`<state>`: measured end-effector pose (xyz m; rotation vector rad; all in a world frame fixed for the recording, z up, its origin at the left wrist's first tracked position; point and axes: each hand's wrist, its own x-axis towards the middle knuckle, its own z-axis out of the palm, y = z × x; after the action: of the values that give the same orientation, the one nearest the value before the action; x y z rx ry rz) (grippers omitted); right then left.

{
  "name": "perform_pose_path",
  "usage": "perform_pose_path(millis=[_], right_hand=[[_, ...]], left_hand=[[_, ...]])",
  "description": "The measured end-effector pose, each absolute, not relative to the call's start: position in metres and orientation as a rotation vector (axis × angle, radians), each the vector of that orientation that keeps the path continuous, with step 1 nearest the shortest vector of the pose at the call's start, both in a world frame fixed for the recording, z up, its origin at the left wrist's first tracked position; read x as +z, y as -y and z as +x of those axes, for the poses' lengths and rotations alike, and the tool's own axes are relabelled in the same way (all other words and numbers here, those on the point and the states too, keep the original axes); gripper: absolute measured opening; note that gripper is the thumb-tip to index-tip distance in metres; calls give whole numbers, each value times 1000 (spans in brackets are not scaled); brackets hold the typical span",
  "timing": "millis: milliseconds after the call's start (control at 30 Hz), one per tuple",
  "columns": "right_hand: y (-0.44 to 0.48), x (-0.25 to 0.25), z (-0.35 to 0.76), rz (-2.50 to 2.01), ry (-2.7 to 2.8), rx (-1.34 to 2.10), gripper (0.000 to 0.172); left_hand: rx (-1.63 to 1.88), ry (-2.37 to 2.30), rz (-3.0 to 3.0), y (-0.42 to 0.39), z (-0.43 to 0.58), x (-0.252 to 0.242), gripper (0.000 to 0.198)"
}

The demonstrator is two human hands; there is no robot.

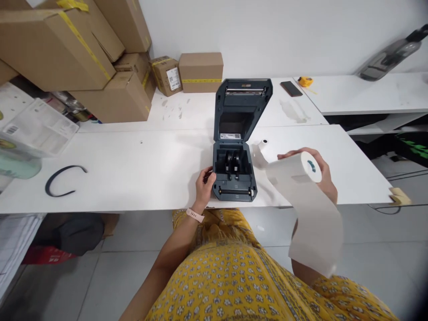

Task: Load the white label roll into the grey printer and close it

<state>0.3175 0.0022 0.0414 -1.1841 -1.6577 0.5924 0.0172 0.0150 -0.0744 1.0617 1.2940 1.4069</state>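
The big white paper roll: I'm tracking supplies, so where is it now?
In the head view, the big white paper roll is in the right hand, right of the open printer, its loose end hanging past the table's front edge.

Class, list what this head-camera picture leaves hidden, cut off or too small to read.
Head view: palm of the right hand, hidden behind the paper roll.
Head view: tip of the bottle, cut off by the right edge.
Head view: print on the shipping label, too small.

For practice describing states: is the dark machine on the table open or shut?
Open: the machine has its lid raised, exposing the front roller.
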Motion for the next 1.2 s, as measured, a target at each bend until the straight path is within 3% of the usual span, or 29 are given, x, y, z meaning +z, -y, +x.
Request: perform_pose_path(millis=[200, 400, 633, 767, 833, 900, 1067, 1133, 1200], right_hand=[[11, -13, 376, -1497, 1355, 965, 68], [-4, -65, 364, -1495, 1414, 941, 72], [-13, -63, 352, -1345, 1422, 999, 91], [-35, -46, 383, -1303, 1233, 784, 53], [-63, -44, 394, -1374, 1151, 669, 43], [-98, -46, 398, -1451, 1243, 770, 45], [-167, -51, 382, -1520, 1506, 1182, 76], [-179, -52, 370, -1501, 1555, 1270, 76], [-186, -52, 359, -1480, 1570, 1307, 65]], left_hand=[[1334, -1288, 1039, -21, 16, -67, 57], [1121, -1331, 1285, -49, 19, -42, 80], [727, -1649, 1584, -58, 22, -7, 76], [525, -1785, 1776, -56, 30, 8, 89], [483, -1809, 1830, -59, 32, 11, 94], [468, -1818, 1849, -63, 31, 11, 92], [473, -1745, 1820, -72, 17, 3, 90], [487, -1716, 1823, -72, 13, 2, 92], [505, -1709, 1805, -72, 10, 2, 93]])
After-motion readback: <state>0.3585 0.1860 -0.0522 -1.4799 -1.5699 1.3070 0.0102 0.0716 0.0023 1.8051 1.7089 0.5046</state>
